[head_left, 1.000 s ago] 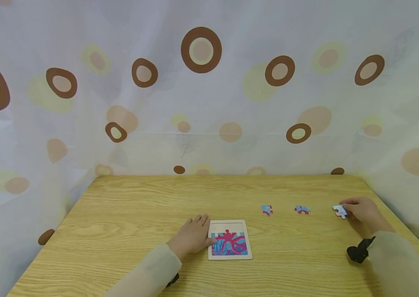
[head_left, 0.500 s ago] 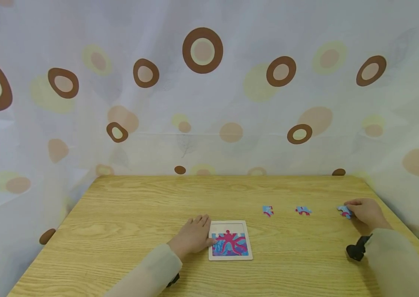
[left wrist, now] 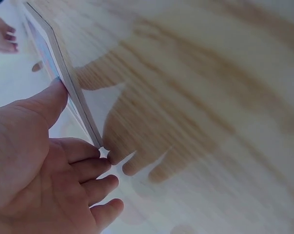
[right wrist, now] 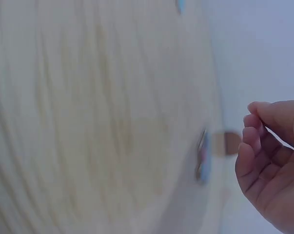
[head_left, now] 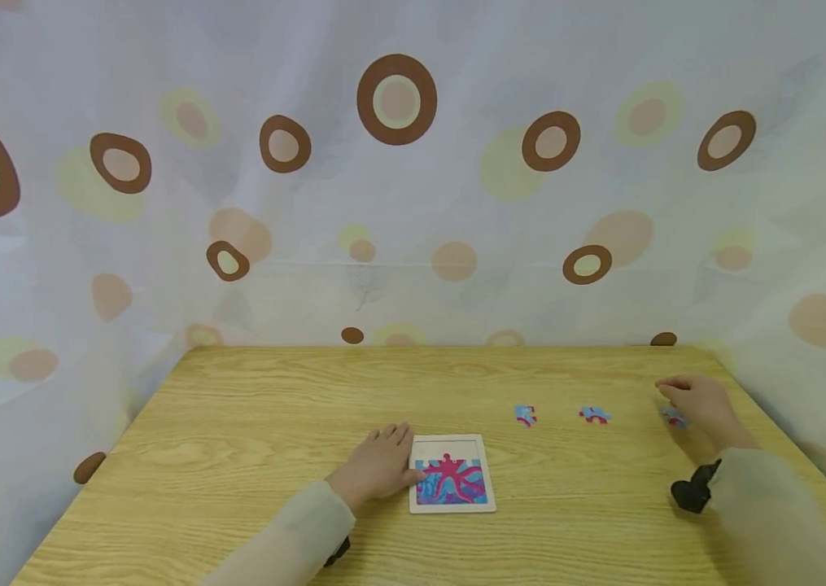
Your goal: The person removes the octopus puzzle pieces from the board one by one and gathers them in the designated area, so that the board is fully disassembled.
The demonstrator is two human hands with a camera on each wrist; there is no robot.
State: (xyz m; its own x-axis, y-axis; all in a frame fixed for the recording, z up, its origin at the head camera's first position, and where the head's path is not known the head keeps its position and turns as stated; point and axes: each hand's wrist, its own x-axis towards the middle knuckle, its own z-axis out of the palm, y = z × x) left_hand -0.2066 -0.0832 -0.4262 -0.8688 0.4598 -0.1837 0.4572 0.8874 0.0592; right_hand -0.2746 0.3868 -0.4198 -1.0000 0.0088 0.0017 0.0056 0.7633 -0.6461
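My left hand (head_left: 378,465) lies on the table beside a white puzzle tray (head_left: 487,468), its thumb resting on the tray's left rim. Its fingers are loosely extended along the tray's side, also seen in the left wrist view. Assembled pieces with a red octopus on blue (head_left: 449,482) fill the tray's lower part; the upper part is bare. My right hand (right wrist: 276,156) hovers with loosely bent fingers, thumb near the index finger and nothing between them. Just below it, a loose puzzle piece (head_left: 673,417) lies on the table, partly hidden by the hand.
Two more loose puzzle pieces lie in a row to the left of the right hand: a blue and red one (head_left: 526,416) and another (head_left: 594,415). The wooden table (head_left: 295,391) meets a spotted cloth (head_left: 413,203) at the back and sides.
My right hand turned the rightmost puzzle piece, then let it go onto the table and rose slightly to the left. The left hand and the tray have stayed in place.
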